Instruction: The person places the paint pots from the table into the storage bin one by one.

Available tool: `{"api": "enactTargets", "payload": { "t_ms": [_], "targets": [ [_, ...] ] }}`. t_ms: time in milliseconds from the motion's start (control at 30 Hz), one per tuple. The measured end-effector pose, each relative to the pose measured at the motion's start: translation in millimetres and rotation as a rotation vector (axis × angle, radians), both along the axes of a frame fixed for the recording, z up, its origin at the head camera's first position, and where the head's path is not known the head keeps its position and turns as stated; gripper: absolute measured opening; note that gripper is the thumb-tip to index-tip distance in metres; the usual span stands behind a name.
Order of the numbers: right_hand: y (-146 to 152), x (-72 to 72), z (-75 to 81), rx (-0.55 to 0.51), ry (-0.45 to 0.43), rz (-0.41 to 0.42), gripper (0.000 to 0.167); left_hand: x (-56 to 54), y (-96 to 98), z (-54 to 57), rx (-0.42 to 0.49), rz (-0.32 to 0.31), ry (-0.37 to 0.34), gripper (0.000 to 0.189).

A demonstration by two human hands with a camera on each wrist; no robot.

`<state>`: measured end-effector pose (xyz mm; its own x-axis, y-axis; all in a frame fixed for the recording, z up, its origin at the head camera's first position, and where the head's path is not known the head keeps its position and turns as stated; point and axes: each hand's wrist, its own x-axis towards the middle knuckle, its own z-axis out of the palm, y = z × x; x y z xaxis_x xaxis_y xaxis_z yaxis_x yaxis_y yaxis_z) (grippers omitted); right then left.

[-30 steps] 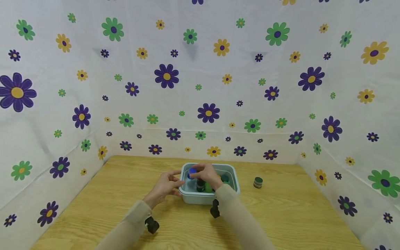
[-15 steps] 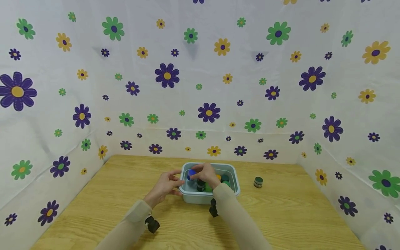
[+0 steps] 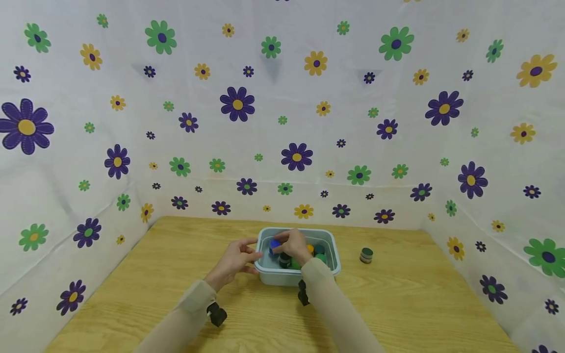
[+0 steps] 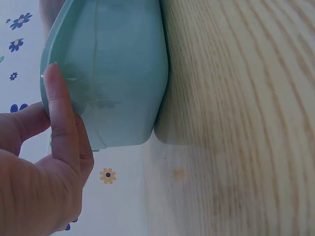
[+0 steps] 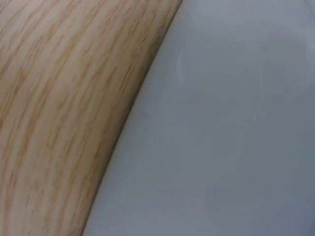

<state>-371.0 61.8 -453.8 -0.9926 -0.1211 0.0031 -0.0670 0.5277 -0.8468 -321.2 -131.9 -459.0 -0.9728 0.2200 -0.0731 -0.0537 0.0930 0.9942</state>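
Observation:
In the head view, a pale blue-grey plastic tub [image 3: 282, 271] stands on the wooden table with several small jars in it. My left hand [image 3: 233, 261] holds the tub's left end, thumb at the rim; the left wrist view shows fingers [image 4: 63, 120] along the outer wall. Reaching over the near side, my right hand [image 3: 295, 246] pinches a blue jar [image 3: 274, 245] inside the tub, at its left. Next to it sits a dark, black-looking jar [image 3: 285, 260]. Green and yellow-orange items lie partly hidden under the right wrist. The right wrist view shows only tub wall [image 5: 221, 123] and table.
To the right of the tub, a small jar with a dark green lid [image 3: 366, 255] stands alone on the table [image 3: 397, 304]. A white sheet printed with flowers [image 3: 238, 104] hangs behind and along both sides of the table.
The right hand and the blue jar have sunk slightly lower into the tub, and a yellow-orange item shows more beside the wrist. The left hand keeps its hold. The head view has tilted slightly.

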Motion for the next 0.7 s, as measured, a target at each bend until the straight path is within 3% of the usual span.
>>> {"api": "enactTargets", "payload": {
  "t_ms": [700],
  "targets": [
    [0.0, -0.5, -1.4, 0.071, 0.058, 0.008, 0.026, -0.4, -0.4, 2.1, -0.011, -0.008, -0.007, 0.058]
  ]
}}
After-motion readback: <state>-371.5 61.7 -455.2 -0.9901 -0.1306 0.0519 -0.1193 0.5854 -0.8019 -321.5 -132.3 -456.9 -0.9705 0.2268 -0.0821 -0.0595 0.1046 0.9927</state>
